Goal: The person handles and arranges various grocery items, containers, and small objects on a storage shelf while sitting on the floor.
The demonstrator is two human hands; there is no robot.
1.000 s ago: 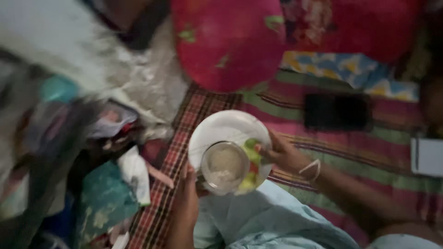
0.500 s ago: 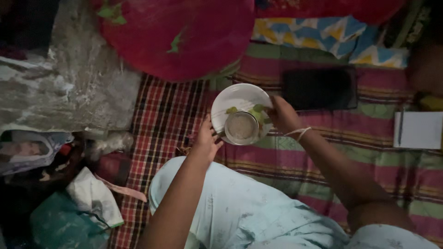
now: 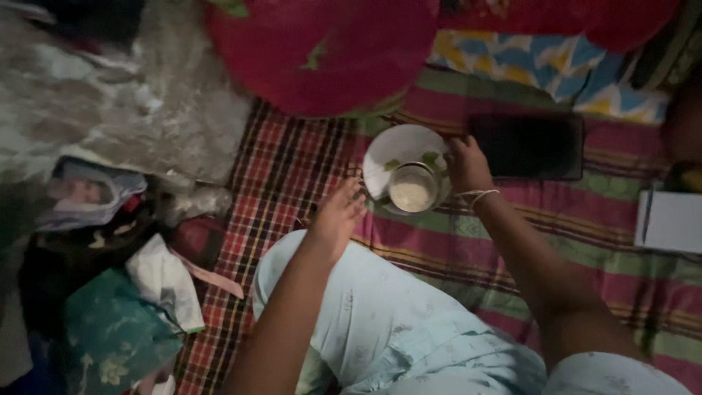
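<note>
Striped mat (image 3: 585,241) under you — the white plate (image 3: 398,146) sits flat on it, steel cup (image 3: 412,192) resting on top. Your right hand (image 3: 466,164) grips the cup's rim to steady it; your left hand (image 3: 338,216) hovers open beside the plate.

A dark rectangular phone screen (image 3: 528,146) lies on the striped mat just beside the right hand (image 3: 468,164).

Our right hand (image 3: 468,164) covers the plate (image 3: 395,146) rim, so we cannot tell its grip there. The cushion (image 3: 322,51) and notebook (image 3: 669,219) run off the frame. The bags (image 3: 110,292) at left are too dark to make out.
</note>
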